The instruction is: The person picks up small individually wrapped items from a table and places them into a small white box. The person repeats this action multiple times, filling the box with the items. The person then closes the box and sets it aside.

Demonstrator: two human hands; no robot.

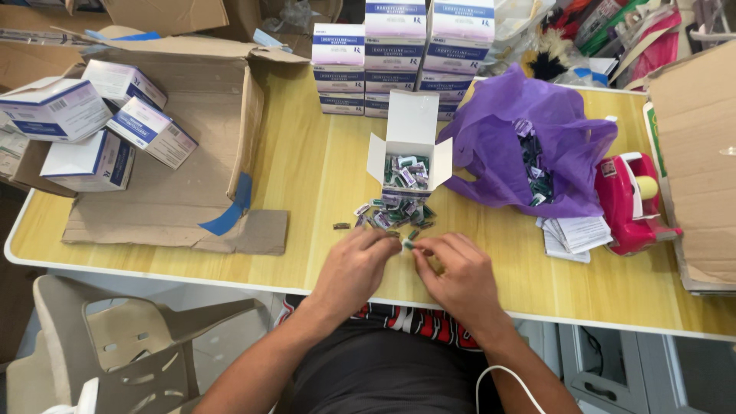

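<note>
My left hand and my right hand meet at the front of the yellow wooden table, their fingertips pinched together on one small green and silver packet. Just beyond them lies a loose heap of small packets. It spills from an open white carton that lies with its flaps spread and more packets inside.
A purple plastic bag with packets sits right of the carton. A red tape dispenser and folded leaflets lie at right. Stacked white and purple boxes stand behind. A flattened cardboard box with several boxes lies left. A plastic chair stands below.
</note>
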